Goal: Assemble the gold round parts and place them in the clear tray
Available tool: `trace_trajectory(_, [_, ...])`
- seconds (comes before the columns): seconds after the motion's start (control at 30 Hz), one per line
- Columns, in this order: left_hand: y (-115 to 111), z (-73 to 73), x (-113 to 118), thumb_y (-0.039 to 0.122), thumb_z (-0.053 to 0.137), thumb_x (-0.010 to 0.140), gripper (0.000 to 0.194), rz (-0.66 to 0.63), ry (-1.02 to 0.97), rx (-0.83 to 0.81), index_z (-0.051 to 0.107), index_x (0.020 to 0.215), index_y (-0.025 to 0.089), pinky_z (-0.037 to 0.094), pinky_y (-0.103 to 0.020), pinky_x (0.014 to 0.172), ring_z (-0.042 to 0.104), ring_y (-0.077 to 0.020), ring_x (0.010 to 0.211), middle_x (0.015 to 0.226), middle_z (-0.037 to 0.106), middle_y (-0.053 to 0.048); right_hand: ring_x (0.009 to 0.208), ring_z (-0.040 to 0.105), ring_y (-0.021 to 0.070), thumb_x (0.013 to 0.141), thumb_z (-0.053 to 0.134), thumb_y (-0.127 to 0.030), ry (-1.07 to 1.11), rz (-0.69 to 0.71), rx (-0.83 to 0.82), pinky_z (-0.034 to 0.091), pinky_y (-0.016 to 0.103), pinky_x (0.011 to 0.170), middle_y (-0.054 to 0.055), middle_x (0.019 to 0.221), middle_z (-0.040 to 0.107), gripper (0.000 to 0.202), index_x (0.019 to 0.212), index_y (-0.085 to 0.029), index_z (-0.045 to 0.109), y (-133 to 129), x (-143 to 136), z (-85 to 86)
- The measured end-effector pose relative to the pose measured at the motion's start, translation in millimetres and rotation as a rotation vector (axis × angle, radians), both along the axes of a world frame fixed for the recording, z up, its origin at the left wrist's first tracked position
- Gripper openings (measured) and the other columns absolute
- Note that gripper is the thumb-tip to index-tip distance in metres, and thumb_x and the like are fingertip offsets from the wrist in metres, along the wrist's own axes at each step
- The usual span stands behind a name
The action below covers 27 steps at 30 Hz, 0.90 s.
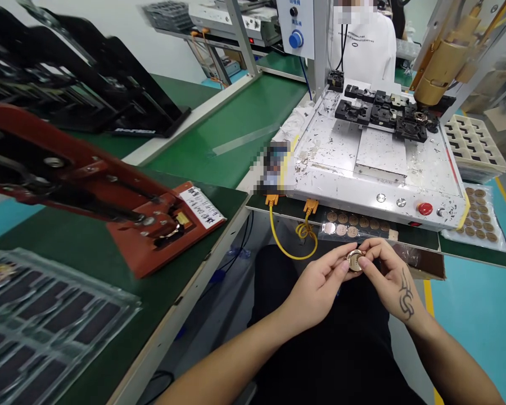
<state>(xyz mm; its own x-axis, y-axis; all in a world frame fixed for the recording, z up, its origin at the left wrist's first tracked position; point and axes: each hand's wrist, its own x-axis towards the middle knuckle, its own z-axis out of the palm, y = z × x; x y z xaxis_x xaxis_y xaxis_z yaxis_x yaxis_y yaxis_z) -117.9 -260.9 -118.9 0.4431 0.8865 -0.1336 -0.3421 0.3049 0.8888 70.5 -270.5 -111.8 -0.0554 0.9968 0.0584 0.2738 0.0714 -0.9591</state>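
Bright interior: white wall (124, 34), green worktops (244, 126), turquoise floor (476, 315), grey floor (405, 340).
The wall rises plain at upper left. The worktops, pale-edged, extend across the left and centre; a white upright post (243, 39) stands at the rear. At right, a yellow line (429, 298) separates the turquoise floor from the grey floor.

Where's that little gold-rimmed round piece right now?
In the head view, the gold-rimmed piece is right of centre, held between the left hand and right hand, pictured just below the round brown discs.
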Motion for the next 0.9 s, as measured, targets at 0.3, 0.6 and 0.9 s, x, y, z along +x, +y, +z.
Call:
trace_trajectory(0.3, [-6, -13.0, 3, 0.032, 0.063, 0.108, 0.043, 0.093, 0.194, 0.165, 0.062, 0.147, 0.013, 0.059, -0.033, 0.111, 0.072, -0.024, 0.126, 0.14, 0.071, -0.016, 0.1, 0.058, 0.018, 0.108, 0.061, -0.028, -0.295, 0.002, 0.184, 0.049, 0.033, 0.089, 0.006, 0.107, 0.054, 0.016, 0.096, -0.021, 0.052, -2, -1, -4.3])
trace_trajectory(0.6, [12, 5.6, -14, 0.032, 0.059, 0.11, 0.051, 0.006, 0.316, 0.271, 0.044, 0.157, 0.017, 0.057, -0.03, 0.11, 0.07, -0.0185, 0.126, 0.139, 0.07, -0.014, 0.093, 0.062, 0.0194, 0.106, 0.063, -0.03, -0.213, 0.107, 0.227, 0.052, 0.032, 0.081, 0.007, 0.103, 0.065, 0.01, 0.107, -0.022, 0.07, 10, 3, 2.1])
trace_trajectory(0.9, [8, 18.1, -16, 0.038, 0.07, 0.103, 0.026, 0.121, 0.312, 0.137, 0.071, 0.113, 0.014, 0.062, -0.026, 0.077, 0.072, -0.0155, 0.082, 0.092, 0.073, -0.005, 0.072, 0.059, 0.0122, 0.1, 0.074, -0.043, 0.286, 0.052, -0.132, 0.05, 0.025, 0.064, 0.003, 0.09, 0.068, 0.026, 0.112, -0.02, 0.072, 13, -18, -7.4])
